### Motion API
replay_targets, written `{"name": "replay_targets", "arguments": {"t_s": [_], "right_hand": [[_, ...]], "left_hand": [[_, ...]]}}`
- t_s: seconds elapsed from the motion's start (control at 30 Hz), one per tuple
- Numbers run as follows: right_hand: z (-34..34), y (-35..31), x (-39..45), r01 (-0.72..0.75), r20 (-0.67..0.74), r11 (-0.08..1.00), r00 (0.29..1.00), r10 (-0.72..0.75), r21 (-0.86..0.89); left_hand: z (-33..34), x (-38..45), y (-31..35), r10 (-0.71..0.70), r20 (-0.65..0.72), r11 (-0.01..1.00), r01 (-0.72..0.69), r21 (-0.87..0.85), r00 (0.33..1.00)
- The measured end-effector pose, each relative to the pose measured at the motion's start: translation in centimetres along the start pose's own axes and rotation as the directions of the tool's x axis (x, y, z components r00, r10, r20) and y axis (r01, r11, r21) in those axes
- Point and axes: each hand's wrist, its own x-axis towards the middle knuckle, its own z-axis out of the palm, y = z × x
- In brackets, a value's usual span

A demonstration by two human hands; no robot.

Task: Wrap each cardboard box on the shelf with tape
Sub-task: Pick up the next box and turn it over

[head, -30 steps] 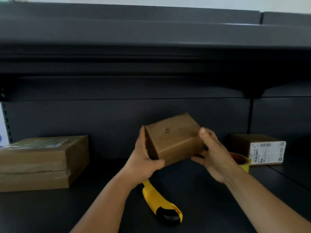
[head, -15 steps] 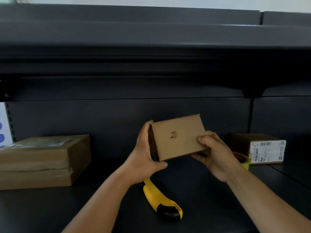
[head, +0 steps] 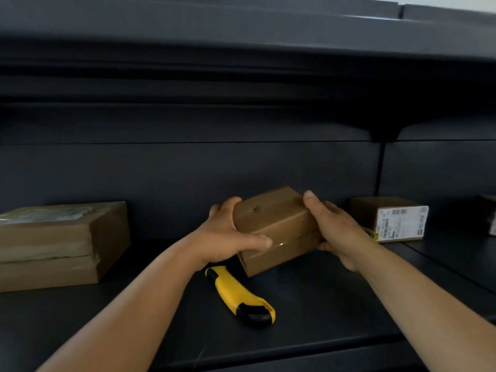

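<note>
Two hands clasp one small cardboard box [head: 276,229], held tilted just above the dark shelf [head: 322,312], its lower near corner close to the surface; whether it touches cannot be told. A small hole marks the box's upper face, and a glossy band that looks like clear tape crosses the front.

- Left hand [head: 228,237]: curled round the box's left end, thumb laid along the front face, fingers over the top edge.
- Right hand [head: 335,232]: curled round the right end, thumb up on the top edge, fingers beneath, hidden.
- Utility knife [head: 239,294], yellow and black: lying on the shelf just below and in front of the grip, apart from the box.
- Tape roll [head: 371,233], yellow rim: mostly hidden behind the right wrist.
- Labelled box [head: 389,218]: past the right hand, white label facing forward.
- Flat cartons [head: 53,242]: two stacked, well to the left of the left hand, seemingly taped already.

Handling note, as a judgement: the step appears to be turning the box to inspect it or present a fresh face. Keep both ends firmly supported while rotating, press any tape flat along its seams, set the box down squarely before freeing a hand for the roll, and keep clear of the knife.
</note>
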Motion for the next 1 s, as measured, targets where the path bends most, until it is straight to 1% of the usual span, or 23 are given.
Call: {"name": "replay_targets", "arguments": {"t_s": [0.1, 0.17, 0.23, 0.3, 0.37, 0.43, 0.47, 0.53, 0.63, 0.7, 0.8, 0.87, 0.93, 1.0], "right_hand": [[-0.9, 0.0, 0.0, 0.141, -0.105, 0.959, 0.98, -0.171, -0.244], [-1.8, 0.2, 0.3, 0.165, -0.131, 0.936, 0.968, -0.215, -0.312], [-2.8, 0.7, 0.8, 0.136, -0.111, 0.92, 0.976, -0.188, -0.369], [-3.7, 1.5, 1.3, 0.084, -0.081, 0.877, 0.987, -0.138, -0.473], [-4.3, 2.2, 1.6, 0.035, -0.06, 0.795, 0.994, -0.09, -0.606], [-4.5, 2.8, 1.7, 0.008, -0.023, 0.682, 0.999, -0.036, -0.731], [-4.5, 3.0, 1.7, -0.003, -0.01, 0.633, 1.0, -0.008, -0.774], [-4.5, 3.4, 1.7, -0.01, -0.009, 0.589, 1.0, 0.005, -0.808], [-4.6, 3.7, 2.0, -0.005, -0.035, 0.588, 0.999, -0.041, -0.809], [-4.7, 4.0, 2.1, -0.001, -0.066, 0.654, 0.995, -0.075, -0.756], [-4.7, 4.0, 2.1, 0.007, -0.154, 0.807, 0.981, -0.121, -0.591], [-4.6, 3.5, 1.9, 0.047, -0.197, 0.879, 0.968, -0.158, -0.475], [-4.3, 2.4, 1.4, 0.125, -0.217, 0.928, 0.953, -0.211, -0.352], [-3.9, 1.1, 0.8, 0.217, -0.243, 0.951, 0.932, -0.269, -0.22]], "left_hand": [[0.3, 0.3, -0.2, -0.052, 0.101, 0.996, 0.045, 0.071, 0.994], [0.4, 0.4, -0.3, -0.078, 0.137, 0.992, 0.064, 0.107, 0.987], [0.0, 0.5, -0.4, -0.105, 0.17, 0.988, 0.083, 0.128, 0.98], [-0.6, 0.6, -0.7, -0.134, 0.218, 0.982, 0.1, 0.162, 0.967], [-1.2, 0.6, -1.0, -0.154, 0.258, 0.978, 0.111, 0.176, 0.954], [-1.4, 0.6, -1.2, -0.157, 0.271, 0.978, 0.112, 0.174, 0.95], [-1.4, 0.5, -1.2, -0.159, 0.267, 0.978, 0.114, 0.175, 0.95], [-1.3, 0.3, -1.1, -0.168, 0.263, 0.976, 0.122, 0.183, 0.95], [-1.2, 0.0, -0.8, -0.171, 0.255, 0.975, 0.127, 0.18, 0.952], [-1.1, -0.2, -0.8, -0.17, 0.247, 0.975, 0.126, 0.183, 0.954], [-1.0, -0.6, -0.6, -0.158, 0.261, 0.972, 0.104, 0.208, 0.952], [-1.2, -0.9, -0.4, -0.136, 0.257, 0.976, 0.085, 0.202, 0.957], [-1.4, -1.0, -0.1, -0.087, 0.217, 0.986, 0.053, 0.159, 0.972], [-1.5, -1.0, 0.3, -0.017, 0.129, 0.993, 0.002, 0.116, 0.992]]}}
